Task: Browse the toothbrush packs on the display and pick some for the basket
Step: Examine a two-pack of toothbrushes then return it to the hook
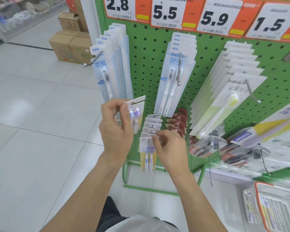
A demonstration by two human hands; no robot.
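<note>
My left hand point(115, 129) holds a small yellow toothbrush pack point(135, 113) with two purple-headed brushes, lifted off the display. My right hand point(169, 146) pinches the top of the front pack in a row of the same yellow packs point(147, 153) hanging on a low hook of the green pegboard point(146, 64). Above hang long blue-white toothbrush packs point(107, 71) on the left hook and a second set of blue-white packs point(174, 76) in the middle. A white mesh basket point(251, 205) sits at the bottom right with a pack inside.
White-green brush packs point(224, 97) hang to the right, dark red packs point(177, 124) below the middle. Price signs point(167, 12) line the top. Cardboard boxes point(69, 47) stand on the tiled floor at the back left. Bare metal hooks stick out from the board.
</note>
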